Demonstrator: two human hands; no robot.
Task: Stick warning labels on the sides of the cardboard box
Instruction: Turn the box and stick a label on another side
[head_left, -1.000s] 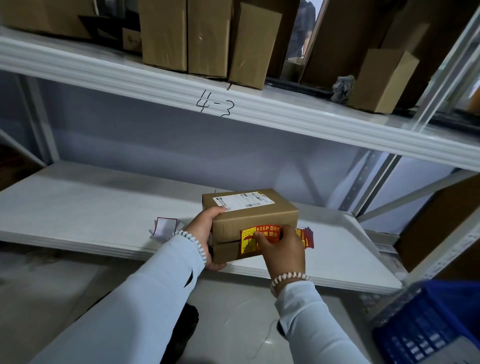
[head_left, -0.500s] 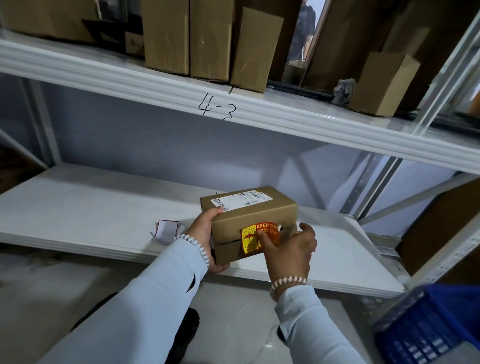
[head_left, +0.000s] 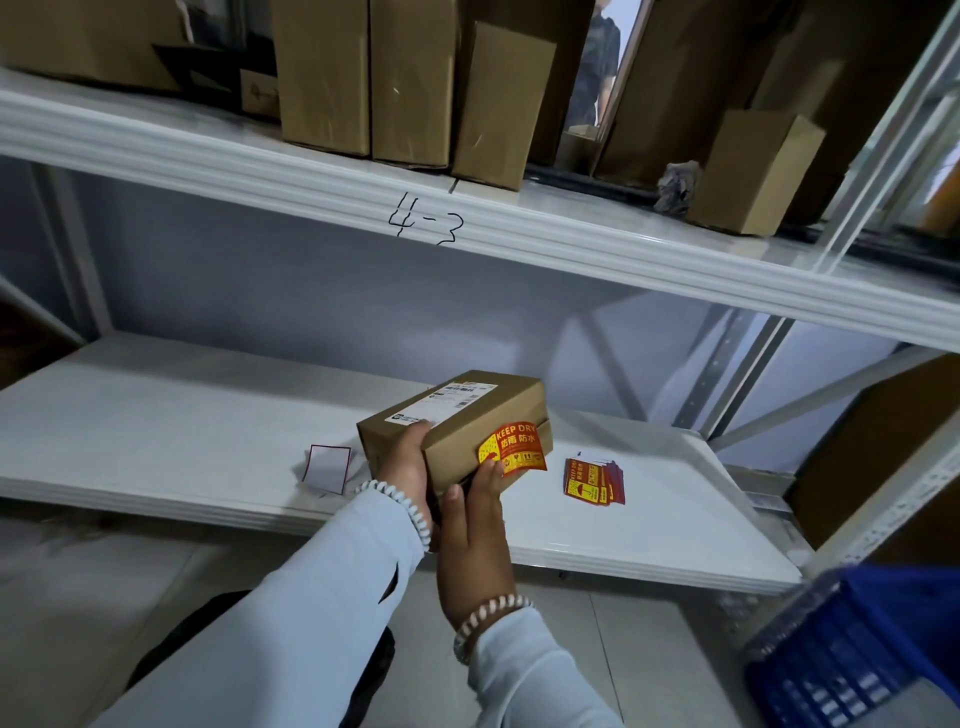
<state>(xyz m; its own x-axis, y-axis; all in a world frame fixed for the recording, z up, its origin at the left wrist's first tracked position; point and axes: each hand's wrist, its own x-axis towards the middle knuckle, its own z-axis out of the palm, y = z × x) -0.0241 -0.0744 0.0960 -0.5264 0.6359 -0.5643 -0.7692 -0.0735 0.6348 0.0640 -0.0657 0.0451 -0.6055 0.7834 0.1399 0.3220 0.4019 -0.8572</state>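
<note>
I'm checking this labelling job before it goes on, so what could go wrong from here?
The KEEP DRY label overhangs the cardboard box's lower edge with its corner lifting, so it may crease or peel. The box is tilted above the shelf, held by the left hand and right hand near one end; it could slip.

- At your 12 o'clock, "4-3" is handwritten on the upper shelf's edge (head_left: 467, 228).
- At 6 o'clock, the warning label (head_left: 511, 448) on your cardboard box (head_left: 467, 415) reads "KEEP DRY".
- The white shipping label (head_left: 441, 402) on top is too small to read.
</note>
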